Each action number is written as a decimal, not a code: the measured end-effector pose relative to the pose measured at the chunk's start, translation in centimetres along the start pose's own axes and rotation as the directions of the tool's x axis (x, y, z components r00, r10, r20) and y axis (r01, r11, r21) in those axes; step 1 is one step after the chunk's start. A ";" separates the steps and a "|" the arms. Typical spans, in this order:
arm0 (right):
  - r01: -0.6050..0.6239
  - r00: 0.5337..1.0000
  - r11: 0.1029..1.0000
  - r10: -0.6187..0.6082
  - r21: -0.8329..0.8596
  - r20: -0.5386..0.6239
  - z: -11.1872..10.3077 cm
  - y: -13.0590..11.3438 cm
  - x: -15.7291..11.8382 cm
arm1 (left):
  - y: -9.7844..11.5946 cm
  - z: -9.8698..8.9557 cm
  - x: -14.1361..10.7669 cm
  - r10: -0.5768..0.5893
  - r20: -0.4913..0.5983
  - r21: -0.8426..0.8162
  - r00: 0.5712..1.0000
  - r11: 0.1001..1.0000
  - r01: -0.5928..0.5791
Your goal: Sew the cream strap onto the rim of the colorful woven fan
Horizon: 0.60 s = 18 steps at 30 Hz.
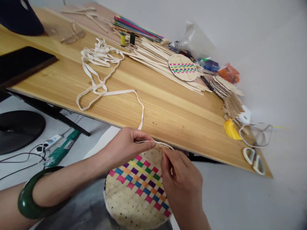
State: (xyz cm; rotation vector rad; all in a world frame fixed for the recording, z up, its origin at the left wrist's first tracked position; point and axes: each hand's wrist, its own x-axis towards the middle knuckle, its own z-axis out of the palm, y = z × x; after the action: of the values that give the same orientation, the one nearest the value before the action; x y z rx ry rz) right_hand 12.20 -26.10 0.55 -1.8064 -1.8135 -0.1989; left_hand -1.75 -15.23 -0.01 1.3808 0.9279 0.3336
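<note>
We hold a round woven disc low in front of us, its upper rim just under our fingertips, near the edge of the wooden table. With the thumb and forefinger of our left hand we pinch the white edging at that rim. The fingers of our right hand are bent and drawn together at the same rim, just beside the left fingertips; we cannot tell what, if anything, lies between them. Below our fingers, checks of pink, green, purple, yellow, orange and blue cross the pale weave.

A white ribbon runs from behind our left fingers up onto the table, to a loose tangle beyond them. Farther beyond our fingers we see pale flat strips, a smaller woven disc and a yellow thread spool. White-handled scissors lie well to the right of our right fingers. Behind our left fingers, a green bangle circles the forearm.
</note>
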 end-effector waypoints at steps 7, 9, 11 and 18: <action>0.020 1.000 1.000 -0.020 0.010 0.009 -0.1 0.1 0.0 | 0.3 0.0 0.0 -0.008 -0.006 0.022 1.000 1.000 0.008; 0.032 0.999 0.999 -0.033 0.014 0.039 -0.3 0.2 0.1 | 0.5 0.1 -0.1 0.010 -0.009 0.036 1.000 0.999 -0.010; 0.043 0.996 0.999 -0.044 0.011 0.074 -0.5 0.3 0.3 | 0.5 0.2 -0.1 0.010 -0.021 0.045 1.000 0.999 -0.009; 0.090 0.978 0.996 -0.091 0.013 0.189 -2.2 0.7 1.9 | 0.4 0.7 -0.7 0.112 -0.071 0.112 0.991 0.988 -0.104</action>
State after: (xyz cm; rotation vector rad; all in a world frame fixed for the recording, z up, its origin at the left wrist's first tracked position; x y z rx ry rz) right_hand 13.64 -25.48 3.08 -1.7932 -2.0287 -0.0584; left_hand -1.48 -16.10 0.57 1.5301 0.9479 0.4269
